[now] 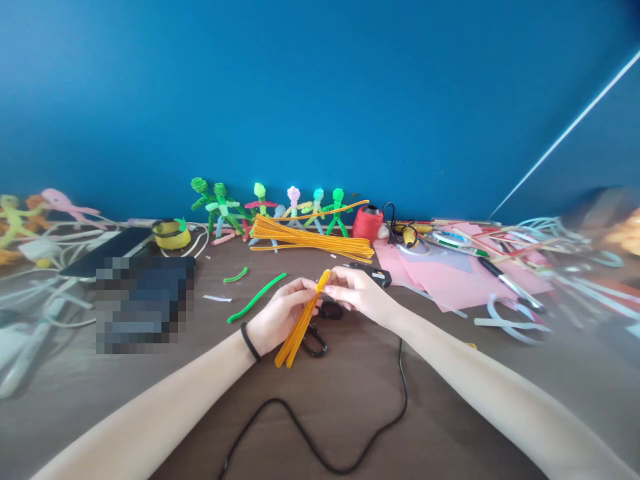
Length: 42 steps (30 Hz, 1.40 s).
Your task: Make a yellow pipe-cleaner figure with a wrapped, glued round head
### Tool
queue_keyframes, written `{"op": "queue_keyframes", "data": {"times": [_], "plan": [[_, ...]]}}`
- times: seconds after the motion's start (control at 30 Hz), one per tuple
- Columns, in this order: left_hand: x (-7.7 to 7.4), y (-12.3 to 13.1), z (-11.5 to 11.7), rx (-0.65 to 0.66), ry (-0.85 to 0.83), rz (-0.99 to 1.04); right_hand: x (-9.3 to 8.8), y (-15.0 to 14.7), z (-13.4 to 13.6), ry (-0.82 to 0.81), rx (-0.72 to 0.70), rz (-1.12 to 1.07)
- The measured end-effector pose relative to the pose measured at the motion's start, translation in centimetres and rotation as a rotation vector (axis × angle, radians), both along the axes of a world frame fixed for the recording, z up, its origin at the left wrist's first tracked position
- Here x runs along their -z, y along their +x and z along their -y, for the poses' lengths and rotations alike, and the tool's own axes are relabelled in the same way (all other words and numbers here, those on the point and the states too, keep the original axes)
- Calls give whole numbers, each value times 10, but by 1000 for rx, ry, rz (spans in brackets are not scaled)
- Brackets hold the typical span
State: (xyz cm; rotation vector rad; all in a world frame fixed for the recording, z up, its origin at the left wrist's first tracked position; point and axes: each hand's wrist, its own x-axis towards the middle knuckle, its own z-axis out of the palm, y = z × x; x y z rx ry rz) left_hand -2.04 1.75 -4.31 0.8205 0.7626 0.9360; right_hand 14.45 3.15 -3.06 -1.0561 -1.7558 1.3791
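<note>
Several yellow-orange pipe cleaners (296, 333) are gathered between my hands, bent or wrapped together near the top, with loose ends hanging toward me. My left hand (280, 313) has its fingers closed around them from the left side. From the right, my right hand (361, 293) pinches the joined part by its top. Beneath my hands lies a black looped object (316, 345), partly hidden, perhaps scissor handles. To the left of my left hand are a bright green pipe cleaner (257, 298) and a short green piece (235, 275).
A bundle of orange pipe cleaners (313, 239) lies ahead, before several pipe-cleaner figures (220, 203). A red thread spool (368, 223), a black tool (373, 273) and pink paper (440, 283) are right. A black cable (280, 403) curves nearest me. A dark phone (107, 252) lies left.
</note>
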Motion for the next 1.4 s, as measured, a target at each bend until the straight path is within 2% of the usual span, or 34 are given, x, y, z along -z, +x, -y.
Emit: {"op": "queue_keyframes", "data": {"times": [0.43,0.97,1.23,1.4], "plan": [[2,3,4,-42,136,-22,-4,-7,8,13,10,46],[5,5,7,-31,170,-60,9,-7,4,-16,5,77],[1,6,9,-69,162,-75,6,-6,3,-10,-5,54],[4,6,7,-105,176,-59,4,-5,3,-8,-7,12]]}}
